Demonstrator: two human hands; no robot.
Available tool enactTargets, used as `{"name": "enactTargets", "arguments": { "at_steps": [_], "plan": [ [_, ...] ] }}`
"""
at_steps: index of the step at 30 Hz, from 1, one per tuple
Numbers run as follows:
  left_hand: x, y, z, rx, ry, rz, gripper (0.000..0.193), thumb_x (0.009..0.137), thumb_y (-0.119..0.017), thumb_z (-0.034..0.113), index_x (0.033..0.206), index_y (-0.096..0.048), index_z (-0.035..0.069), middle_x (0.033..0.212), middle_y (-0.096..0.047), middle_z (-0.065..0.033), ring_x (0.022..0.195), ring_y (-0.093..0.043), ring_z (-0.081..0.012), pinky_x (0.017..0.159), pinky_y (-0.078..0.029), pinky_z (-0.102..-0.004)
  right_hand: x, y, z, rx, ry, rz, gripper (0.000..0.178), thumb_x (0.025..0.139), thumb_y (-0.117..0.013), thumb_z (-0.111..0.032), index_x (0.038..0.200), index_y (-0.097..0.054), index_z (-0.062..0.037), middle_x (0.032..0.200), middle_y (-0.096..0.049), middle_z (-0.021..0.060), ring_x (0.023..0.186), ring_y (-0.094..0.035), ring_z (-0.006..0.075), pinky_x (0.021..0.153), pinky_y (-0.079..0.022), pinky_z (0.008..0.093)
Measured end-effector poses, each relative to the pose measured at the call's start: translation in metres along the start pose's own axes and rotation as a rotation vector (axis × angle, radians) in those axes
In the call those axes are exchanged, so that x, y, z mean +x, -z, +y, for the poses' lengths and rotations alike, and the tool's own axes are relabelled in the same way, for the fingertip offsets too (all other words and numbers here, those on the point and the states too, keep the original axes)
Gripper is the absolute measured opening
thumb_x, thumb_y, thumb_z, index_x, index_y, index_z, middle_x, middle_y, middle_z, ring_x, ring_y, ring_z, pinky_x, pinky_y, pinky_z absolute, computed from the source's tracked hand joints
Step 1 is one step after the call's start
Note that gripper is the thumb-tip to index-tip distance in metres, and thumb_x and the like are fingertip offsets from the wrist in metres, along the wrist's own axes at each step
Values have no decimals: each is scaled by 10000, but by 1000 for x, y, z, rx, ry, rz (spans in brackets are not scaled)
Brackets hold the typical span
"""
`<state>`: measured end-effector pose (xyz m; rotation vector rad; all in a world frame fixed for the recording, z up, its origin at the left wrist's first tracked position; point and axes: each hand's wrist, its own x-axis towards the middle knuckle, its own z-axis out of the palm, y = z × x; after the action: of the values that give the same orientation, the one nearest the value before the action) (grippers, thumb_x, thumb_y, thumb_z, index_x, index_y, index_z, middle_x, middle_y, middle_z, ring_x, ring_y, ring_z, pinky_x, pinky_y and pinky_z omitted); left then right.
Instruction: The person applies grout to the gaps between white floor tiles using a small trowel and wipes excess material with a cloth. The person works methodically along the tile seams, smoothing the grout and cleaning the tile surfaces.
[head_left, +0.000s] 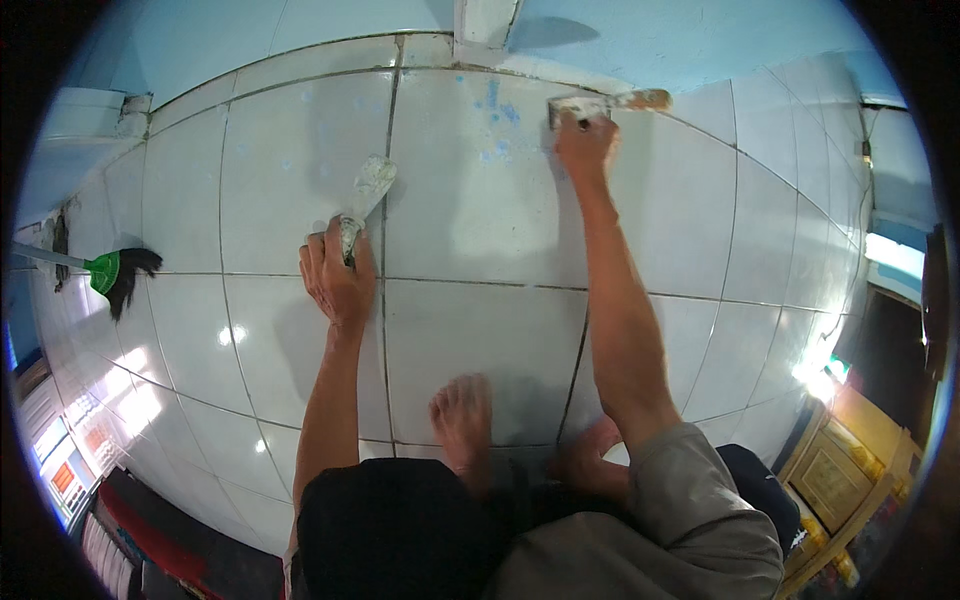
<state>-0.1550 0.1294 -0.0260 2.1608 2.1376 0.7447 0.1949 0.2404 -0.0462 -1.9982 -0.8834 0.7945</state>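
Note:
My left hand [338, 275] is closed round the handle of a putty knife [373, 183], its blade coated with whitish residue and angled away from me over the tiles. Farther off to the right, my right hand [588, 150] grips a smeared flat scraper [600, 103] near its blade end; the tan, worn handle sticks out to the right. The scraper is low over the tiled floor, but whether it touches is hard to tell. Light blue paint spots [500, 113] mark the tile [480, 210] just left of my right hand.
A pale blue wall [640, 40] with a white post base [487, 22] runs along the far side. At the left is a green broom [105, 272] with black bristles. My bare foot [463, 420] is on the tiles near me. A yellowish wooden cabinet [840, 465] stands lower right.

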Motion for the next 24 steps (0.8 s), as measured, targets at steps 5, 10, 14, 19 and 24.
{"name": "enactTargets", "arguments": {
  "at_steps": [5,10,14,19,24],
  "plan": [
    [-4,-1,-10,33,-9,20,360,860,-744,197,1191,-690,65,937,-588,-80,850,-537,-282,779,-448,-408,-27,-50,-38,-147,200,-34,320,875,-642,-223,823,-686,90,805,-673,322,795,-709,439,777,-539,480],
    [0,3,1,-1,22,1,368,854,-747,211,1188,-691,65,942,-592,-75,847,-535,-272,778,-451,-411,-11,-4,-13,-110,86,-63,351,877,-651,-236,742,-669,88,648,-661,227,562,-618,203,586,-513,437],
    [0,1,-4,23,29,-37,382,898,-710,260,1221,-680,58,958,-599,-100,882,-557,-295,800,-462,-432,-27,-44,-29,-172,321,4,333,864,-656,-227,736,-666,80,716,-668,281,696,-703,375,704,-536,478],
    [-2,0,-8,16,7,19,372,858,-745,229,1198,-692,87,925,-585,-62,852,-545,-271,778,-453,-407,-28,-22,-23,-188,427,102,323,878,-651,-244,766,-680,58,715,-674,264,680,-697,379,646,-535,448],
    [-2,-3,-7,42,1,-8,376,857,-748,226,1195,-693,71,928,-588,-71,849,-549,-276,775,-455,-412,-42,-39,-30,-174,286,-32,335,873,-656,-236,784,-676,86,716,-668,263,681,-693,319,680,-524,442]
  ]
}}
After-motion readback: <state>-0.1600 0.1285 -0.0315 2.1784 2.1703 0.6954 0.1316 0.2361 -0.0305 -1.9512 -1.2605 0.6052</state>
